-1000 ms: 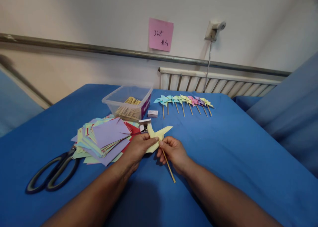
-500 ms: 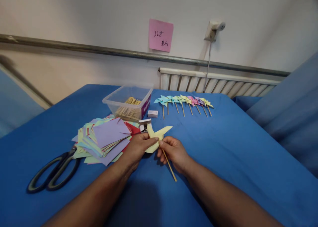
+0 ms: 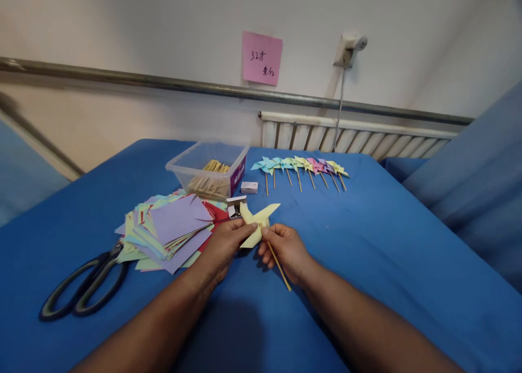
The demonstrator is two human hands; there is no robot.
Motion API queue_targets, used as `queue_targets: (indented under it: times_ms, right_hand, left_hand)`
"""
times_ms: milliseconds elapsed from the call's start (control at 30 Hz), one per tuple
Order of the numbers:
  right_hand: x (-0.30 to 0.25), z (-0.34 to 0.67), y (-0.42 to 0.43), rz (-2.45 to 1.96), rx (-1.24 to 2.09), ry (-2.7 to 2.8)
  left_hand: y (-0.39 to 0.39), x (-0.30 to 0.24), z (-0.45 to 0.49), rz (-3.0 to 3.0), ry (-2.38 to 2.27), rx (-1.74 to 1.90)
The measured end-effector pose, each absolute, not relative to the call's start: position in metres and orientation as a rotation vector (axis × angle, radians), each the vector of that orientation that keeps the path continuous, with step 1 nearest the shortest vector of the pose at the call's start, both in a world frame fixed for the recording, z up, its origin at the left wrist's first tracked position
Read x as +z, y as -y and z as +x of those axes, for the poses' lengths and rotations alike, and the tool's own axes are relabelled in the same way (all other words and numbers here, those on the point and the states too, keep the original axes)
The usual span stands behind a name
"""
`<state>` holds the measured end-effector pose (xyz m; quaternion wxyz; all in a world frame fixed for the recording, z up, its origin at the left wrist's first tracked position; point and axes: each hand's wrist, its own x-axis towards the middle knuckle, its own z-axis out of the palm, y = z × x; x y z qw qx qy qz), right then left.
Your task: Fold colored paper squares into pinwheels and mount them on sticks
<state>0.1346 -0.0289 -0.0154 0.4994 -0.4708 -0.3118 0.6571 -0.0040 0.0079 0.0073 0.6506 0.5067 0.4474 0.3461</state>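
Both hands hold a yellow paper pinwheel (image 3: pixel 265 212) above the blue cloth. My left hand (image 3: pixel 229 243) is closed on its paper, the thumb lying close to the centre. My right hand (image 3: pixel 284 249) pinches the pinwheel near its middle, where a thin wooden stick (image 3: pixel 280 267) joins it and slants down toward me. The fingers partly cover the centre, so how the stick is fixed there is hard to see. Just beyond my left hand stands a small opened box (image 3: pixel 235 204) with tiny dark pieces inside.
Left of my hands lies a pile of coloured paper squares (image 3: pixel 179 221), with large black-handled scissors (image 3: pixel 84 286) beside it. Behind are a clear plastic bin (image 3: pixel 191 173) of sticks and a small closed box (image 3: pixel 249 187). Several finished pinwheels (image 3: pixel 299 163) lie in a row near the radiator (image 3: pixel 310 136).
The yellow pinwheel has turned slightly in my hands, and more of its centre and right-hand blade shows. Both hands keep their hold. The view has shifted a little.
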Motion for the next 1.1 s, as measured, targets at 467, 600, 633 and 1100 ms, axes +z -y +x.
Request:
queue_targets:
  times_ms: [467, 600, 633, 1100]
  right_hand:
    - [-0.017, 0.1355, 0.0317, -1.076, 1.588, 0.749]
    - [-0.0156, 0.1354, 0.0312, -1.102, 1.579, 0.733]
    - [-0.0159, 0.1351, 0.0309, -1.109, 1.577, 0.733]
    - [-0.0176, 0.133, 0.0295, -1.139, 1.591, 0.769]
  left_hand:
    - [-0.0064, 0.0089, -0.001, 1.053, -1.034, 0.86]
    - [-0.0064, 0.01, -0.0006, 1.016, -1.024, 0.886]
    - [-0.0064, 0.0103, -0.0006, 1.017, -1.016, 0.89]
    - [-0.0052, 0.0099, 0.001, 0.987, -1.073, 0.979]
